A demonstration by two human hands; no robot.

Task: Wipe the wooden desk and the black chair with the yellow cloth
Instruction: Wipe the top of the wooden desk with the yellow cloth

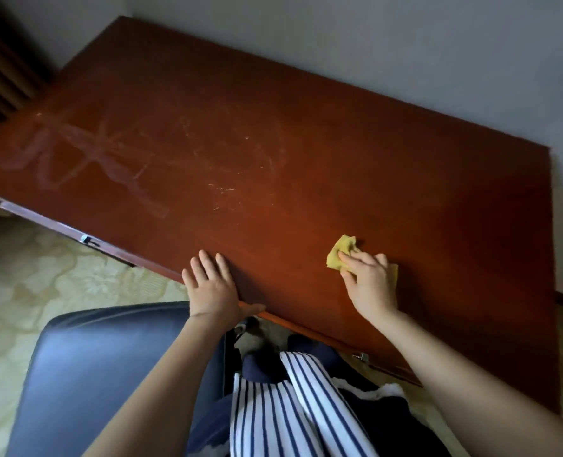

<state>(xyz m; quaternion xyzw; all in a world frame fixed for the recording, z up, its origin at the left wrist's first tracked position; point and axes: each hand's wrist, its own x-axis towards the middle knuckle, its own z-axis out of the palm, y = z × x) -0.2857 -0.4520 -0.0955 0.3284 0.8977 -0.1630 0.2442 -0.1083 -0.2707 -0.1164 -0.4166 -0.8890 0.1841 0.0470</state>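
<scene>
Pale walls are closing in behind the reddish wooden table (pixel 273 120), which is filling most of our view, with patterned floor (pixel 42 275) showing to the left. We are pressing the yellow cloth (pixel 341 252) onto the table's near right part with our right hand (pixel 370 282). The fingers are curling over the bunched fabric, so it is gathering into a firm pad rather than sliding loose. Our left hand (pixel 212 285) is lying flat and spread on the near edge, holding nothing, with the thumb hanging over the lip. We are judging that it is there to brace us as we are leaning in. Dusty streaks (pixel 85 156) (they are looking like finger-drawn lines) are showing on the far left part, well apart from the cloth, so most of the top is seeming yet to be wiped. The black chair (pixel 108 357) is sitting just beside us at the lower left, touched by neither hand, its turn probably coming after the table.
</scene>
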